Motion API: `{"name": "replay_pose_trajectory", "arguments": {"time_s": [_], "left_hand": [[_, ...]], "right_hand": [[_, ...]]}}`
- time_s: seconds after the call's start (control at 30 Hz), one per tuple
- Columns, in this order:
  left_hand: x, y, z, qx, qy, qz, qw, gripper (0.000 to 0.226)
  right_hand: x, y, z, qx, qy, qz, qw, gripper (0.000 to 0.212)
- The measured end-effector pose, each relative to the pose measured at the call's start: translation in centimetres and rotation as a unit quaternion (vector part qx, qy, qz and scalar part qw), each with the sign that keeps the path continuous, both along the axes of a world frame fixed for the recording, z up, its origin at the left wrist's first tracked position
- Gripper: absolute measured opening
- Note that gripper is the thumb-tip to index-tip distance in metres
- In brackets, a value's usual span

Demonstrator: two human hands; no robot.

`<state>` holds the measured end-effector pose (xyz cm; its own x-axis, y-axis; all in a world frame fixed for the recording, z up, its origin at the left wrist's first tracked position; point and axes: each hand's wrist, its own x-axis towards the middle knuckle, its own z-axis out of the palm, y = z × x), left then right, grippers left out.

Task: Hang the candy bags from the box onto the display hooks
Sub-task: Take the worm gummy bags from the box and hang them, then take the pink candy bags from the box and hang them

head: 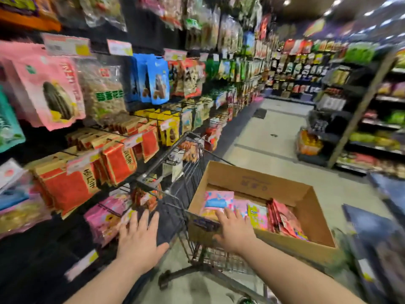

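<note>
The wire cart (162, 156) carries a box (252, 181) of candy bags (219, 201).

aisle stock, non-task: dark wire shopping cart (191, 170) standing on the pale tiled floor (274, 128), some blurred snack packets (190, 150) at its far end. left wall display: pink bags with a sunflower-seed picture (50, 88); clear bag of nuts with green lettering (103, 93); blue bags (156, 81); yellow packets (168, 128); red-and-tan packets (118, 161) in rows lower down; teal bag (8, 128) at the left edge; pink-and-yellow price tags (119, 47). across the aisle: dark shelving unit (359, 106), orange bottles (309, 143) at its foot. overhead: ceiling lights (287, 2).
</note>
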<state>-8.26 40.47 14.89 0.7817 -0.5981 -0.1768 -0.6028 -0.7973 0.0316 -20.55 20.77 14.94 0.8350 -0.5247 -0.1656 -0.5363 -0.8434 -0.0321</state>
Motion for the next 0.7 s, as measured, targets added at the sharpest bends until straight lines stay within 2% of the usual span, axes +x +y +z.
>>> {"name": "replay_pose_trajectory", "arguments": {"time_s": [0.37, 0.57, 0.7], "left_hand": [[-4.3, -22.7, -2.3, 0.009, 0.036, -0.086, 0.996, 0.085], [-4.6, -27.7, -4.9, 0.034, 0.090, -0.088, 0.991, 0.087], [-3.0, -29.3, -6.5, 0.043, 0.095, -0.081, 0.991, 0.086]], "right_hand": [[-8.3, -20.5, -3.2, 0.029, 0.047, -0.097, 0.994, 0.072], [-8.7, -26.0, -5.2, 0.073, 0.062, -0.106, 0.990, 0.069], [-6.6, -27.3, -6.5, 0.122, 0.077, -0.103, 0.984, 0.059]]}}
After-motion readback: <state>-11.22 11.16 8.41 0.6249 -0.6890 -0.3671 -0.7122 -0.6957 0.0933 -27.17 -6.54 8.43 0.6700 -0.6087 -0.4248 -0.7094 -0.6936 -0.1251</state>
